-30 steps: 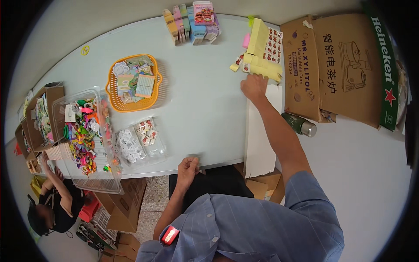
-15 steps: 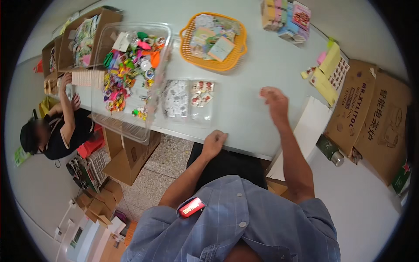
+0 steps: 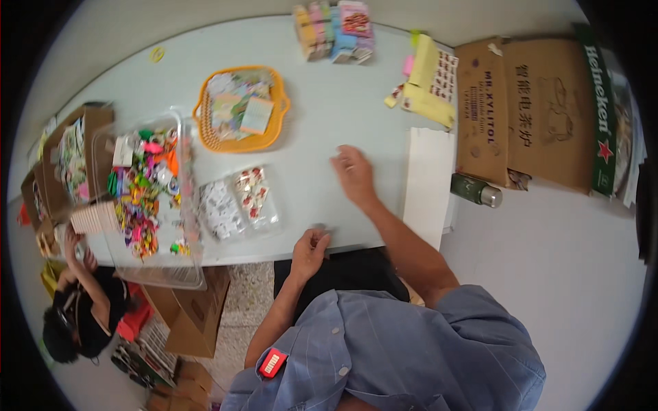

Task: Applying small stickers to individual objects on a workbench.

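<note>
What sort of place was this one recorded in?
Probably a small sorting or packing workroom: a clear tub of colorful trinkets and an orange basket of printed papers share a large table, with a second person at its left.

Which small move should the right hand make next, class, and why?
Probably bring the right hand nearer the body, toward the left hand: the right is apart from it over the table, while the left, half curled, is at the near edge. Whether either holds anything is too blurred to tell.
</note>
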The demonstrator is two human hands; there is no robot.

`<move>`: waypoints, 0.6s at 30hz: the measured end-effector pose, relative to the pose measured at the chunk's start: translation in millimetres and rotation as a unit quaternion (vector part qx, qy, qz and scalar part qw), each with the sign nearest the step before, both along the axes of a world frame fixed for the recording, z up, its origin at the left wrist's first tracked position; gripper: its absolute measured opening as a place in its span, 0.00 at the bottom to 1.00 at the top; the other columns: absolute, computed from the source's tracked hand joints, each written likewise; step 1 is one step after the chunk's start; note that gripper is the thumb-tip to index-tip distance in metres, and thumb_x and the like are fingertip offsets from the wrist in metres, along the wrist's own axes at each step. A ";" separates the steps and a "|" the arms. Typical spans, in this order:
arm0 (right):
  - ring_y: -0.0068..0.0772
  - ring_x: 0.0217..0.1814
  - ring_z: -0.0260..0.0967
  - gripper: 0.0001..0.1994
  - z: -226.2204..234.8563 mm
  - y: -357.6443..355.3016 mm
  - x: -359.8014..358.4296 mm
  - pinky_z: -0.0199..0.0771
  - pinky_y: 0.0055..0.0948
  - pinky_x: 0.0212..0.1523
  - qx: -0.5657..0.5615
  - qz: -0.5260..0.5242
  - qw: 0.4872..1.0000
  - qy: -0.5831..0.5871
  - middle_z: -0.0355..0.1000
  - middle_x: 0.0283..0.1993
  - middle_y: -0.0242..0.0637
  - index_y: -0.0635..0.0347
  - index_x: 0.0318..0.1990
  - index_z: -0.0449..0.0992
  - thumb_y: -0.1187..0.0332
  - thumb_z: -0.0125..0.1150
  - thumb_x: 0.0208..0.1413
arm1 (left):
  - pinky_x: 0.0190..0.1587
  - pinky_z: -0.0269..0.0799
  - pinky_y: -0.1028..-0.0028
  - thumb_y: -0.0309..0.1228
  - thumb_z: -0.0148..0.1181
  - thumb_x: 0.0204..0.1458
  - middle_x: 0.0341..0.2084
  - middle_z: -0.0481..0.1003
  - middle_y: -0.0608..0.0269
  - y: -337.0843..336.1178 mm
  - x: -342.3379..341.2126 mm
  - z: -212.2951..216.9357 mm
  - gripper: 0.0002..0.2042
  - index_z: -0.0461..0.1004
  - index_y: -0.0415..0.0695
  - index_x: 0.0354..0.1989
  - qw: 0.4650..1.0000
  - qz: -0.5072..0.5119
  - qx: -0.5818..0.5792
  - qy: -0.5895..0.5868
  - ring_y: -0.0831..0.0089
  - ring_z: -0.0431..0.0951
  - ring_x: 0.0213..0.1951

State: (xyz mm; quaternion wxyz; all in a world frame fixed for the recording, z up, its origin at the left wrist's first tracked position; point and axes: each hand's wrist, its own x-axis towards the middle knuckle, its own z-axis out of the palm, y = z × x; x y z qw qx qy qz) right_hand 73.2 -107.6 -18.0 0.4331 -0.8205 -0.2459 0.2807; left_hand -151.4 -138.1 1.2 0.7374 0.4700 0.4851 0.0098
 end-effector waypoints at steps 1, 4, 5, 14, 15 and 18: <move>0.24 0.37 0.73 0.17 -3.2 -10.4 38.3 0.76 0.27 0.39 0.006 -0.033 0.999 -0.017 0.78 0.40 0.36 0.62 0.53 0.76 0.67 0.70 0.60 | 0.34 0.77 0.72 0.34 0.63 0.63 0.30 0.77 0.61 6.5 14.7 2.8 0.13 0.74 0.34 0.45 1.000 -0.008 0.007 -0.007 0.76 0.76 0.31; 0.31 0.38 0.77 0.18 -6.8 -58.2 159.4 0.78 0.30 0.43 0.007 -0.122 0.985 -0.121 0.79 0.39 0.41 0.66 0.51 0.76 0.65 0.70 0.58 | 0.37 0.77 0.71 0.36 0.64 0.62 0.33 0.78 0.57 31.1 78.6 1.6 0.16 0.75 0.33 0.47 0.989 -0.043 0.136 -0.045 0.74 0.78 0.33; 0.31 0.40 0.78 0.19 -1.7 -72.1 194.1 0.78 0.30 0.44 -0.009 -0.139 0.981 -0.133 0.80 0.40 0.42 0.67 0.51 0.76 0.64 0.71 0.57 | 0.39 0.76 0.72 0.36 0.64 0.62 0.33 0.79 0.59 46.5 107.6 4.9 0.16 0.76 0.34 0.47 0.984 -0.028 0.166 -0.052 0.75 0.77 0.35; 0.55 0.50 0.78 0.33 -16.8 -94.4 360.5 0.75 0.42 0.54 -0.230 -0.115 0.938 -0.232 0.79 0.47 0.58 0.72 0.55 0.72 0.48 0.67 0.57 | 0.42 0.77 0.68 0.34 0.67 0.58 0.39 0.81 0.49 133.9 329.8 -24.2 0.17 0.76 0.32 0.47 0.910 -0.063 0.406 -0.061 0.65 0.80 0.36; 0.59 0.54 0.76 0.35 -23.0 -88.5 365.6 0.75 0.45 0.56 -0.239 -0.129 0.940 -0.208 0.77 0.50 0.62 0.74 0.57 0.71 0.47 0.66 0.57 | 0.44 0.77 0.64 0.35 0.66 0.58 0.41 0.81 0.47 135.8 346.7 -27.3 0.17 0.75 0.34 0.48 0.920 -0.062 0.383 -0.059 0.58 0.81 0.39; 0.63 0.58 0.74 0.38 -35.2 -77.6 378.3 0.74 0.47 0.59 -0.277 -0.170 0.932 -0.160 0.75 0.54 0.65 0.75 0.58 0.71 0.44 0.66 0.56 | 0.45 0.77 0.60 0.36 0.66 0.57 0.41 0.82 0.44 132.0 390.9 -33.9 0.18 0.75 0.35 0.49 0.938 -0.072 0.335 -0.052 0.51 0.83 0.41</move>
